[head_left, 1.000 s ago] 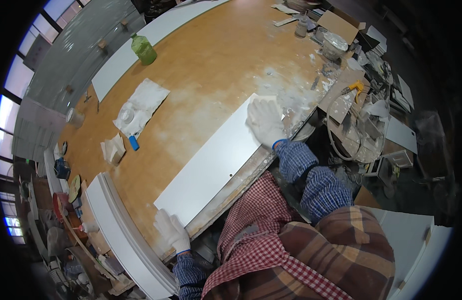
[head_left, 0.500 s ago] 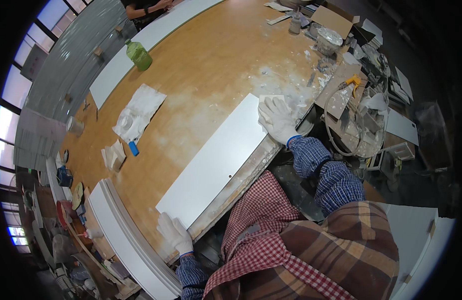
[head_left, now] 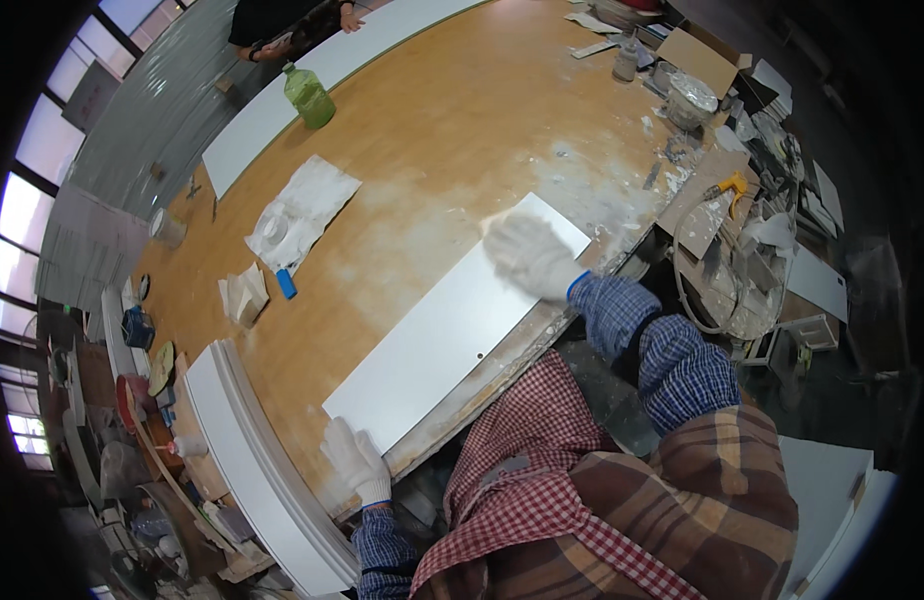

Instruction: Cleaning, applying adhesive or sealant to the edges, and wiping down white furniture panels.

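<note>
A long white panel lies flat on the wooden table, along its near edge. My right hand, in a white glove, rests flat on the panel's far right end and looks blurred. My left hand, also gloved, grips the panel's near left corner at the table edge. A small dark hole shows near the panel's front edge.
A green bottle stands at the far side beside another long white board, where another person's hands rest. A crumpled white sheet and a blue tube lie mid-table. White mouldings lie left. Cluttered tools and a bucket sit right.
My right hand has slid left along the panel's far end. The view has shifted, so the panel appears more centred. My left hand stays on the near corner.
</note>
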### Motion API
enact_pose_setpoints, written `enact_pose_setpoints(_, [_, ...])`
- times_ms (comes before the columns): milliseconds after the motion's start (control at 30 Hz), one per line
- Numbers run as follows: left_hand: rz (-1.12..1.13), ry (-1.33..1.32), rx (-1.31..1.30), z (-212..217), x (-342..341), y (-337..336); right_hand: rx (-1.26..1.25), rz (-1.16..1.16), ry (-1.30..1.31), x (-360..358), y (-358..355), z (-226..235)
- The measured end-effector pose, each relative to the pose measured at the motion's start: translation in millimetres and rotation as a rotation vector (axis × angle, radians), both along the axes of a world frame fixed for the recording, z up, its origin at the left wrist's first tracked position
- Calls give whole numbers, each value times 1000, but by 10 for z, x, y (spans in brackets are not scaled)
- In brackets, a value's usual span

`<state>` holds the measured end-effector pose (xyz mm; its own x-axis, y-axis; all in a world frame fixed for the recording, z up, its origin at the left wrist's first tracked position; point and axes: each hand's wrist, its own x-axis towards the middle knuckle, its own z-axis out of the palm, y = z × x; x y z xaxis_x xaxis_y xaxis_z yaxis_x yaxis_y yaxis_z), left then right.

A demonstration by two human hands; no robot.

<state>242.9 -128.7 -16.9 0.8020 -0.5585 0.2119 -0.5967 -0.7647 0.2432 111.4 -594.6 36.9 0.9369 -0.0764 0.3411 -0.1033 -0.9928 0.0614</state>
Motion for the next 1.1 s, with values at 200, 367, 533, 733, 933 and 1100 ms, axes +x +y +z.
enact_pose_setpoints(200, [-4,-5,-49,232,-39,-127,125,-186,-35,314,109,-111])
enact_pose_setpoints(367, [58,103,-17,434,-96,-254,198,155,-138,779,1645,-47])
enact_pose_setpoints(533, [128,102,-156,181,-73,-116,418,558,-284,845,2729,-43])
enact_pose_setpoints(733, [185,-79,-119,291,-209,188,177,481,-127,503,1740,125])
enact_pose_setpoints(933, [205,-41,-187,110,-272,416,-225,-151,-255,-205,50,-383])
enact_pose_setpoints(1100, [283,-53,-189,8,-304,480,-19,-85,-117,625,1078,-325])
